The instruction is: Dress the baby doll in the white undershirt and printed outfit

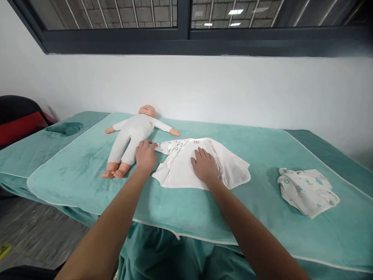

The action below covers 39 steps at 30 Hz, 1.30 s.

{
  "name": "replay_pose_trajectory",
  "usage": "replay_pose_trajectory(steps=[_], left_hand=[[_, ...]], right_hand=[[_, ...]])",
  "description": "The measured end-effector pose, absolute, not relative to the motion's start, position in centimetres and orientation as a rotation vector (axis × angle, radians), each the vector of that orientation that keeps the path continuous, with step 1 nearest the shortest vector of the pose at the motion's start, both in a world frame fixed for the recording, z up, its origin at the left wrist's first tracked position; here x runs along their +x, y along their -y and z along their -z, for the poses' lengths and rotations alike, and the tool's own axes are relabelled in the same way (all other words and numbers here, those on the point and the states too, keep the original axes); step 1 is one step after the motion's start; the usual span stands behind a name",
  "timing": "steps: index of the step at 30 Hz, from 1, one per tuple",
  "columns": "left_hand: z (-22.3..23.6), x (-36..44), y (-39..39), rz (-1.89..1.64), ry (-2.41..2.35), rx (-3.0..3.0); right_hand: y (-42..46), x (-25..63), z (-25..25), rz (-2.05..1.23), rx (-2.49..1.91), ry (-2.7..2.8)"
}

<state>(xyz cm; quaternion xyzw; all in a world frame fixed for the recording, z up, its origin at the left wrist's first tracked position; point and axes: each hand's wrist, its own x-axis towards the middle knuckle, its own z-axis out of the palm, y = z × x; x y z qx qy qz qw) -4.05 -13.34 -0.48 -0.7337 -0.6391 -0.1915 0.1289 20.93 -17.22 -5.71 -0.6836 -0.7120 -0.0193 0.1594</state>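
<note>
A white baby shirt with a small printed label at its neck lies spread on the green padded cover. Flat on the middle of the shirt rests my right hand, fingers apart. At the end of the shirt's patterned left sleeve is my left hand, its fingers bent together around the cuff, which they partly hide. Just left of that hand lies a baby doll on its back, with a white cloth body, arms spread and head toward the wall.
A folded white garment with green prints lies at the right on the green cover. Behind the bed stand a white wall and a dark-framed window. A black and red chair is at the far left.
</note>
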Motion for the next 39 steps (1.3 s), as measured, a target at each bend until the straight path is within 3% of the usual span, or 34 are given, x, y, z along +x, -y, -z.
replay_pose_trajectory(steps=[6, 13, 20, 22, 26, 30, 39], left_hand=[[3.0, -4.2, 13.5, 0.524, 1.954, -2.228], [2.8, -5.1, 13.5, 0.633, 1.974, -2.135], [3.1, -5.1, 13.6, 0.730, 1.933, -2.164], [3.3, -5.1, 13.4, 0.783, 1.984, -2.128], [3.4, -5.2, 13.4, 0.846, 2.016, -2.107], [3.0, -5.3, 13.8, 0.841, 1.923, -2.181], [3.6, -5.4, 13.4, 0.817, 1.999, -2.184]], right_hand=[[17.2, 21.0, 5.7, 0.060, -1.947, 2.033], [17.3, 21.1, 5.6, -0.023, -1.921, 2.020], [19.0, 25.4, 3.3, -0.496, -1.580, 1.715], [19.6, 29.0, 2.5, -0.410, -1.599, 1.547], [20.5, 36.9, 2.6, -0.036, -2.055, 1.353], [21.0, 41.1, 4.2, -0.173, -2.219, 1.576], [17.5, 43.9, 4.1, -0.153, -1.978, 1.166]])
